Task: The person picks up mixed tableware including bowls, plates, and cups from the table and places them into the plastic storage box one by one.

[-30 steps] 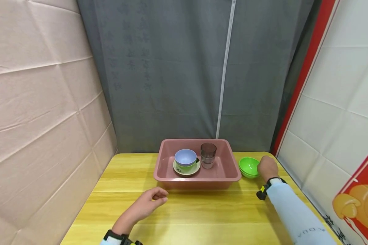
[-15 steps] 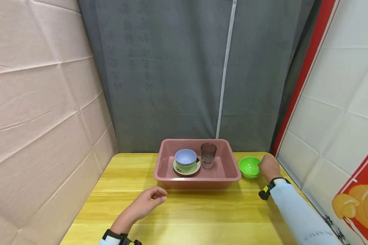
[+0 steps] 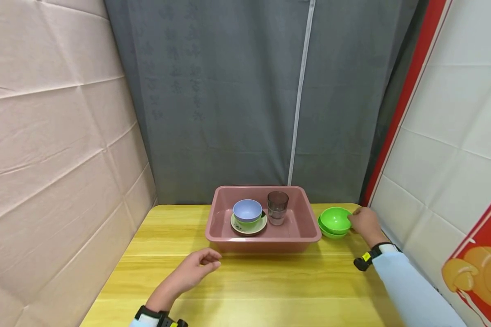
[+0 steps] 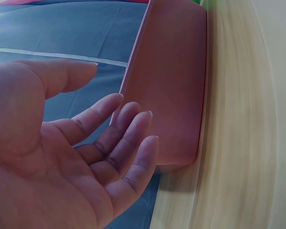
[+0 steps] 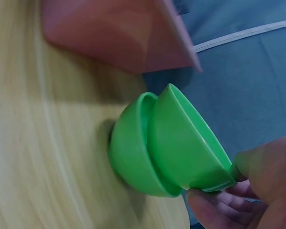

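Note:
My right hand pinches the rim of the upper green bowl between thumb and fingers. That bowl is tilted and partly inside the lower green bowl, which stands on the table right of the pink basin. My left hand hangs near the basin's front left, fingers loosely bent and holding nothing, as the left wrist view also shows. Inside the basin a blue bowl sits in a green bowl on a patterned plate. A dark glass is stacked in a clear glass beside them.
The yellow wooden table spreads in front of the basin. A grey curtain hangs behind it. Pale cloth walls stand on the left, and a white wall with red prints rises close to my right arm.
My right hand has shifted to the right and raised the upper green bowl a little out of the lower one. The left hand has barely moved.

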Motion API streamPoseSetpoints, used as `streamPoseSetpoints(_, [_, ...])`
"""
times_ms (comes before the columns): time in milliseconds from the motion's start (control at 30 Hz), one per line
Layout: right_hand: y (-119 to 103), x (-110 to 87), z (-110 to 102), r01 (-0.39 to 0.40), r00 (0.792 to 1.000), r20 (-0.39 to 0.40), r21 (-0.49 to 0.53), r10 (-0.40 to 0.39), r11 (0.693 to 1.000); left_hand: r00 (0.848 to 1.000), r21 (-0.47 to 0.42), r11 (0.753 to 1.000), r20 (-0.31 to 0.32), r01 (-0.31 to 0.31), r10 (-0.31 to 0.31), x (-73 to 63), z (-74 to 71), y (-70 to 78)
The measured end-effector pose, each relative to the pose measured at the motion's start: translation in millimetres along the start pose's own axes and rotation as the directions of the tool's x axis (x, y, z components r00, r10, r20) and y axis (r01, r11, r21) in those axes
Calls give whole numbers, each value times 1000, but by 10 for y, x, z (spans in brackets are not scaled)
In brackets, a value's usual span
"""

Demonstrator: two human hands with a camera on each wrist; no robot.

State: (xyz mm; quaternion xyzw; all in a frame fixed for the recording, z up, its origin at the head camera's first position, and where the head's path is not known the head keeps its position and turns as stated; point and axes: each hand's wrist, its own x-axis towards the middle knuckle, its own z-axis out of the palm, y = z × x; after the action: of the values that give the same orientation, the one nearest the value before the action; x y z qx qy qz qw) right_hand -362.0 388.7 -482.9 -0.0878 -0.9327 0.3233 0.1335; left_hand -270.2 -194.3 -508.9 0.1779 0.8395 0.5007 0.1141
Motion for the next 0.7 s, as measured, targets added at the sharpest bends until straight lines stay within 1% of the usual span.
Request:
streamPoseSetpoints(100, [-7,-24,-62,-60,997,45,117,55,991,1000,2,1000,-16,-9,9,-11,-13,21])
streamPoseSetpoints(233, [-70,-101,-167,-101,994,66,231,88,968,999,24,1000,-39,-18,19,-23,-32,49])
streamPoseSetpoints(333, [-150,-191,-250,-97,994,69,273,82,957,999,28,1000,-49,-14,16,-28,-50,61])
streamPoseSetpoints(500, [-288,-347,-345,-102,994,78,328,81,939,998,5,1000,-65,-16,16,-19,-66,63])
streamPoseSetpoints(700, [-512,-529,-388,-94,994,81,380,68,920,989,-7,1000,-147,2,-4,-8,-62,85])
